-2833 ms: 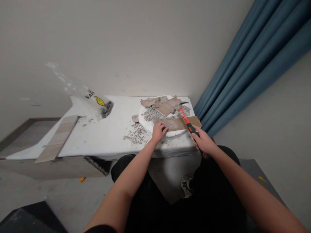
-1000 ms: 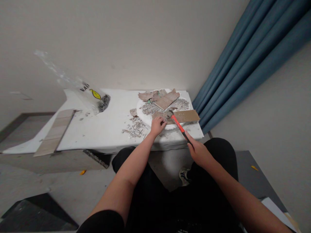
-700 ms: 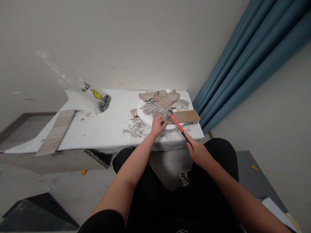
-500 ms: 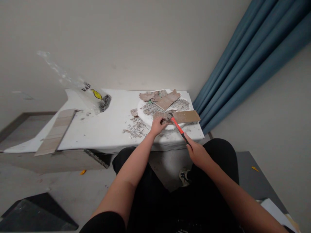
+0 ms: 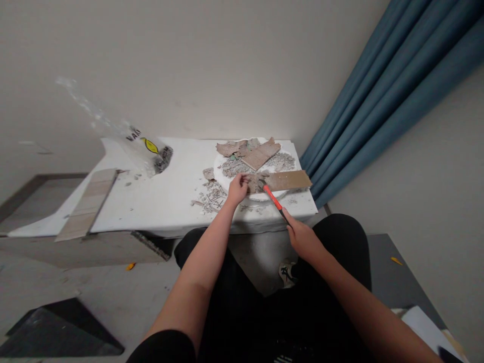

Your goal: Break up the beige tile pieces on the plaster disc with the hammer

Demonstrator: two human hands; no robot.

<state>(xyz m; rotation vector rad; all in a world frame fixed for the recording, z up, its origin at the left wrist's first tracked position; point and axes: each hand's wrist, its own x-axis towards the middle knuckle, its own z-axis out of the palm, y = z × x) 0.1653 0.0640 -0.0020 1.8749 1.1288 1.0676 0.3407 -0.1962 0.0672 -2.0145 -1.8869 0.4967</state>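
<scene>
My right hand (image 5: 300,233) is closed round the dark grip of a hammer with a red handle (image 5: 273,197). The hammer's head rests on or just over the left part of a flat brown strip (image 5: 290,179), where grey crumbly bits lie. At the strip's left end is my left hand (image 5: 238,188), fingers bent against its edge. The strip lies across a round white dish (image 5: 223,182) holding grey crumbs (image 5: 235,168) and torn brown pieces (image 5: 260,154).
Splinters and crumbs (image 5: 212,197) lie on the white-covered table (image 5: 177,176) left of the dish. A clear plastic bag (image 5: 139,146) with dark contents and a brown board (image 5: 88,204) are farther left. A blue curtain (image 5: 381,96) hangs at the right.
My left hand has shifted left, away from the hammer head, to the strip's end. The hammer and my right hand have moved slightly left.
</scene>
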